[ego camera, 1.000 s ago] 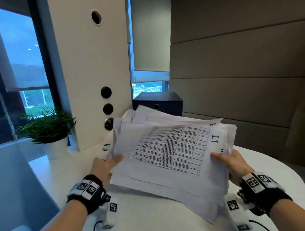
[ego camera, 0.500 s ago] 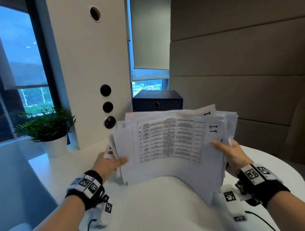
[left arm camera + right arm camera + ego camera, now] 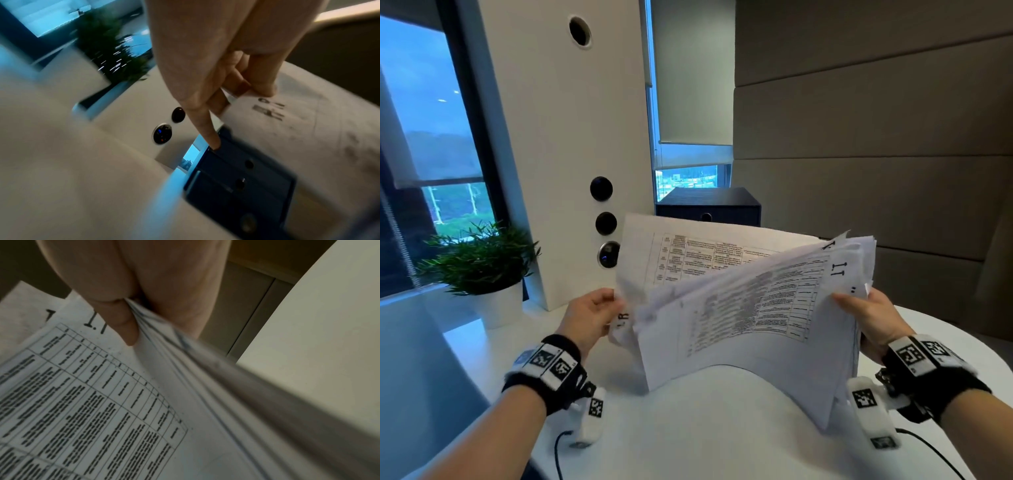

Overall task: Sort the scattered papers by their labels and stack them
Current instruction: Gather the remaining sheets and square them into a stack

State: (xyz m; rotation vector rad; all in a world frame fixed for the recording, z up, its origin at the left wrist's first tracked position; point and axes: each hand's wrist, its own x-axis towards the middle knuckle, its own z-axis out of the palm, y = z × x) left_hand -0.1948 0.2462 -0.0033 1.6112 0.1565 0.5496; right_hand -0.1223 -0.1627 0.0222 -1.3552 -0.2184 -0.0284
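Note:
A thick bundle of printed papers (image 3: 750,318) with tables of text is held up above the white table (image 3: 705,428), sagging in the middle. The top sheet bears the label "I.T" (image 3: 839,269) near its right edge. My right hand (image 3: 869,315) grips the bundle's right edge, thumb on top (image 3: 125,327) and fingers underneath. My left hand (image 3: 592,315) pinches the left edge of a rear sheet (image 3: 688,253) that stands apart from the bundle; in the left wrist view its fingers (image 3: 261,84) press on paper (image 3: 298,121) marked with large letters.
A potted green plant (image 3: 482,263) stands at the left by the window. A white column (image 3: 571,154) with round buttons rises behind the papers. A dark blue drawer box (image 3: 709,207) sits at the back. Padded wall panels (image 3: 876,137) close the right side.
The bundle has tipped further upright and fanned apart. My left hand has drawn a rear sheet away from the rest; my right hand still grips the right edge.

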